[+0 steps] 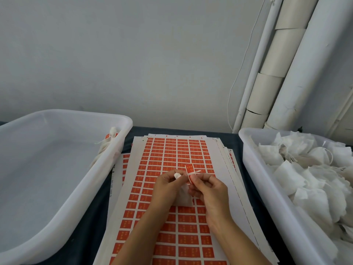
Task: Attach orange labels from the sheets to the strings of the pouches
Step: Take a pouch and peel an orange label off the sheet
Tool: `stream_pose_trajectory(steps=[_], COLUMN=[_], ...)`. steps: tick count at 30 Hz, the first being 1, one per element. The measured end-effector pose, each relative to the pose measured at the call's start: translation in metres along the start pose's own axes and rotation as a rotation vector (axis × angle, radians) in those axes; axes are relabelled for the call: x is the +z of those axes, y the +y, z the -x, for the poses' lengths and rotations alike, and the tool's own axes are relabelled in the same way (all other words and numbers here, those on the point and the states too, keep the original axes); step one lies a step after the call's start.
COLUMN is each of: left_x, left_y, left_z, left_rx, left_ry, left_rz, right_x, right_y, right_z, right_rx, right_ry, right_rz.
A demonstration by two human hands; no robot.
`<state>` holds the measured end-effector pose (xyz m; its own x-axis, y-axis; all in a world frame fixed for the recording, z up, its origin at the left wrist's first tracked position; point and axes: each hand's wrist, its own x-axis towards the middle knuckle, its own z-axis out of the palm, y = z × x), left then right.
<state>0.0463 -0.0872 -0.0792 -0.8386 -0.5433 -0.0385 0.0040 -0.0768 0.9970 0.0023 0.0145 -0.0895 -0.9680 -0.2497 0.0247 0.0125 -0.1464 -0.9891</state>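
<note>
A stack of sheets (172,153) printed with orange labels lies on the dark table in the middle. Above it my left hand (166,188) grips a small white pouch (184,196) at its gathered neck, the body hanging below the fingers. My right hand (210,190) pinches the pouch's white string together with one orange label (190,169), which stands up from the fingertips. The string end (197,171) pokes out to the right of the label.
A white tub (254,155) on the right is heaped with white pouches (309,169). A white tub (122,134) on the left holds a labelled pouch (109,139) by its right wall. White tubes (286,73) lean in the far right corner.
</note>
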Motion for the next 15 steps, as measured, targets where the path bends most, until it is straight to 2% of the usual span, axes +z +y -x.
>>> stream_pose_trajectory(steps=[15], left_x=[-0.0025], left_y=[0.0013], left_z=[0.0001], left_rx=[-0.033], left_ry=[-0.031], left_rz=[-0.023], right_x=[-0.0054], right_y=[-0.0033], right_z=[-0.006], right_rx=[-0.041], right_ry=[-0.035], right_rz=[0.096])
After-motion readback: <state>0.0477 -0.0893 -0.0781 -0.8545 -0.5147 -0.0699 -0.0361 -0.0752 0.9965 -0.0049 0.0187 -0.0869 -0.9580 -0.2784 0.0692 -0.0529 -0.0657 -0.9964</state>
